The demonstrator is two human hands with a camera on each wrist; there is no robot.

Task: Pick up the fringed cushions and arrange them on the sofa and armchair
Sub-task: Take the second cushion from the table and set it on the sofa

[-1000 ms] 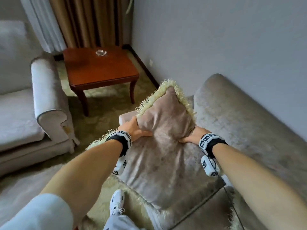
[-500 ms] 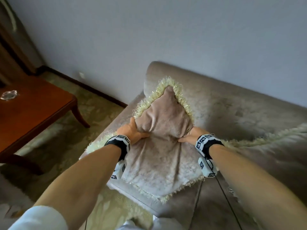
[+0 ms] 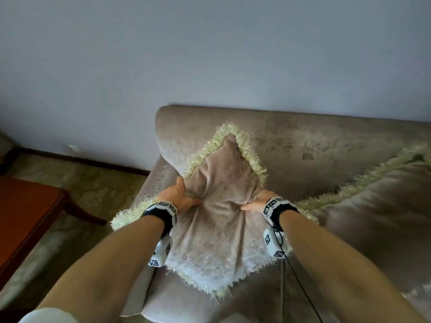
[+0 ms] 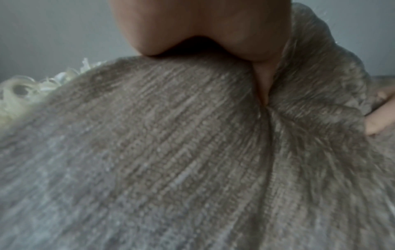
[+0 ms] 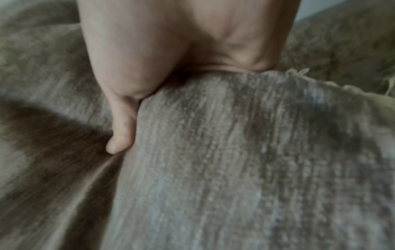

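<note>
Beige velvet sofa (image 3: 326,145), grey wall (image 3: 210,54), patterned carpet (image 3: 88,183), wooden table (image 3: 25,213)

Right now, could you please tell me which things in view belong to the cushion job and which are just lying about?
Part of the job:
- beige velvet cushion with cream fringe, gripped by the left hand and right hand
- second fringed beige cushion, lying on the seat at right
- beige velvet sofa

Just lying about:
- reddish-brown wooden side table
- patterned carpet
</note>
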